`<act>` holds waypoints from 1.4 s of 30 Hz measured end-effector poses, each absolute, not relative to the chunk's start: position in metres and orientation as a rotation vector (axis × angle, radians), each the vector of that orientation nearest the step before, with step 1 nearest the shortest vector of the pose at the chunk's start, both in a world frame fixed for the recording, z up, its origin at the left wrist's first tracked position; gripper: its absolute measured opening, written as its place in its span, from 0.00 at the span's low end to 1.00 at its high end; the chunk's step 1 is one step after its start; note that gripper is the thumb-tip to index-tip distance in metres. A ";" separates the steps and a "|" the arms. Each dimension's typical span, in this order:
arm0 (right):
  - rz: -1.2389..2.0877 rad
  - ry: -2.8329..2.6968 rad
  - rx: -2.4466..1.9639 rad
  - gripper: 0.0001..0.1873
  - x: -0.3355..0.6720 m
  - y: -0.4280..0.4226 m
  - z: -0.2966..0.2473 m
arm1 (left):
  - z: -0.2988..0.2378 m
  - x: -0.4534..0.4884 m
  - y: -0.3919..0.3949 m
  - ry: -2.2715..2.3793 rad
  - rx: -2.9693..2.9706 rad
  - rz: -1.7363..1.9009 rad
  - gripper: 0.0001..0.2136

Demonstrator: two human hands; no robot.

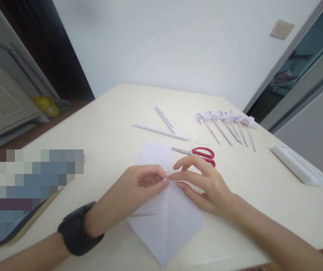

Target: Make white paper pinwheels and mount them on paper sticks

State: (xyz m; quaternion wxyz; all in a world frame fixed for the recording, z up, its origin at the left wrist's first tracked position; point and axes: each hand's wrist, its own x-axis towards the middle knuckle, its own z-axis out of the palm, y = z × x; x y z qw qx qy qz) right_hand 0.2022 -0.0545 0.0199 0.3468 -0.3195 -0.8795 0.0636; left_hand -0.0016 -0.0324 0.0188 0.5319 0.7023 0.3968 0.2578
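A white paper sheet point(178, 222) with a crease down its middle and a slit on its left side lies in front of me, one corner pointing at me. My left hand point(138, 188), wearing a black wristband point(79, 229), pinches the paper between thumb and index finger near its upper middle. Beside it, my right hand point(206, 184) has its fingers apart, one fingertip meeting the left fingertips over the paper. Another piece of white paper point(151, 153) lies just beyond my hands. Red-handled scissors point(186, 152) rest behind my right hand, which partly covers them.
Rolled paper sticks point(161, 131) lie farther back. Several paper pinwheels point(220, 116) on sticks lie in a row at the back right. A white plastic-looking packet point(297, 165) sits near the right edge. A wall point(164, 45) stands behind the table point(99, 124).
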 end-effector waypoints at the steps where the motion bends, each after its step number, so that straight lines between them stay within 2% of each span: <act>1: 0.204 -2.250 -0.854 0.11 0.202 -0.055 0.020 | 0.020 -0.001 -0.033 0.961 1.721 0.615 0.09; 9: 0.469 -2.168 -0.955 0.02 0.197 -0.055 0.021 | 0.022 0.002 -0.040 0.968 1.916 0.611 0.08; 19: 0.625 -2.131 -0.983 0.03 0.196 -0.055 0.022 | 0.022 0.002 -0.042 1.008 2.018 0.602 0.08; 29: 0.609 -2.127 -1.000 0.04 0.196 -0.055 0.020 | 0.024 0.002 -0.039 1.036 1.963 0.630 0.04; 42: 0.679 -2.148 -0.993 0.05 0.194 -0.062 0.022 | 0.043 0.005 -0.045 1.051 1.930 0.534 0.05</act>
